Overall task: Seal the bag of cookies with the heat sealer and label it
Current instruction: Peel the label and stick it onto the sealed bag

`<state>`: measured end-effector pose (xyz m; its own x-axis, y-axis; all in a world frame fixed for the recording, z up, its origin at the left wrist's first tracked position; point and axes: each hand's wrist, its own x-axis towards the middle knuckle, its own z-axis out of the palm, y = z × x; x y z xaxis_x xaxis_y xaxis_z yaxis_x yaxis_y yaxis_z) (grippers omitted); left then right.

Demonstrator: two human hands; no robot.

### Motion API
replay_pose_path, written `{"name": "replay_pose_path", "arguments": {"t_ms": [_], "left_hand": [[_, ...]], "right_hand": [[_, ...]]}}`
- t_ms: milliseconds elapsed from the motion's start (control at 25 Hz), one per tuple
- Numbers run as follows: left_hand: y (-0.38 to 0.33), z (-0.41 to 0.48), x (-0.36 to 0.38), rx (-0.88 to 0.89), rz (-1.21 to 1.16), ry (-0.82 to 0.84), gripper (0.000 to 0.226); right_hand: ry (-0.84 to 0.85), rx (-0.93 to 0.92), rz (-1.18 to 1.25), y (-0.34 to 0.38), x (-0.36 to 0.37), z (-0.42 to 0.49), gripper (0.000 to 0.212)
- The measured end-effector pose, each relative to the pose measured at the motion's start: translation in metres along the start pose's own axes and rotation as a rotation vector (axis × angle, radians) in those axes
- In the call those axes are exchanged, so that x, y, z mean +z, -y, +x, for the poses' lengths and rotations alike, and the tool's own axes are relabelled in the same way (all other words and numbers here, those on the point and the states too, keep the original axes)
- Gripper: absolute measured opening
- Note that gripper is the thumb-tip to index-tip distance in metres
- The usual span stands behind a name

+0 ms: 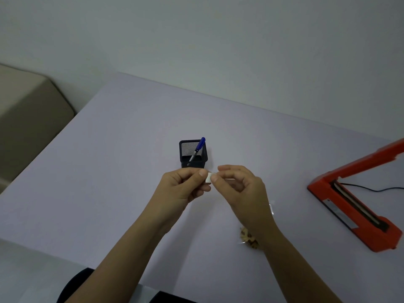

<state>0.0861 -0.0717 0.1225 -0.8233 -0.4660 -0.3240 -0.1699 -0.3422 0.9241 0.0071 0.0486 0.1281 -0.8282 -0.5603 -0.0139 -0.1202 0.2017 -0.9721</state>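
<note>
Both hands meet above the middle of the table on a small white label (pixel 209 177). My left hand (pixel 183 186) pinches its left side and my right hand (pixel 238 184) pinches its right side between thumb and forefinger. A clear bag of cookies (pixel 249 236) lies flat on the table under my right wrist, mostly hidden by the forearm. The orange heat sealer (pixel 349 206) stands at the right with its arm raised.
A black mesh pen holder (pixel 193 154) with a blue pen (pixel 197 148) stands just beyond my hands. The sealer's black cord (pixel 376 189) trails off to the right. A beige cushion (pixel 28 114) sits past the table's left edge. A wall runs behind the table.
</note>
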Motion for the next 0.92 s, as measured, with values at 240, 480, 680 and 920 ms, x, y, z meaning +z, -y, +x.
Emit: {"name": "replay_pose_path", "arguments": {"t_ms": [240,480,680,920], "left_hand": [[0.019,0.017,-0.007,-0.064,-0.093,-0.119,0.017],[0.094,0.069,-0.035,-0.171,0.38,-0.238,0.021],[0.142,0.086,-0.041,-0.041,0.817,-0.399,0.024],[0.144,0.083,-0.034,0.037,0.824,-0.493,0.021]], "right_hand": [[-0.062,0.28,0.242,-0.016,-0.011,0.008,0.009],[-0.195,0.403,0.306,-0.044,-0.041,0.0,0.007],[-0.254,0.42,0.271,-0.06,-0.055,-0.014,0.006],[-0.292,0.412,0.294,-0.065,-0.061,-0.02,0.004]]}}
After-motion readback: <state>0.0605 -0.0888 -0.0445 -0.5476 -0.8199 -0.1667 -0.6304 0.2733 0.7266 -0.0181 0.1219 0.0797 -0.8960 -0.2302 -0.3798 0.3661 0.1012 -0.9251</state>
